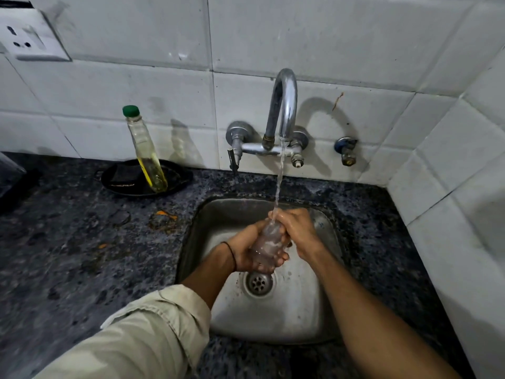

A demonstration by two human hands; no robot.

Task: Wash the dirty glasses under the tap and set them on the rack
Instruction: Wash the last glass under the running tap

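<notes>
Over the sink (322, 310), at twelve o'clock from the drain (258, 282): one glass (269, 243) under the tap (284, 105) stream. Our left hand (246, 251) cups its base with fingers curled; our right hand (296, 228) clasps the top. We judge wet glass may slip and strike steel.

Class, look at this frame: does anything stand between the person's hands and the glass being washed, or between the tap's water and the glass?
Nothing visible does. Both the left hand and right hand already grip the glass, and the stream from the tap falls unobstructed onto it. No rack is in view.
</notes>
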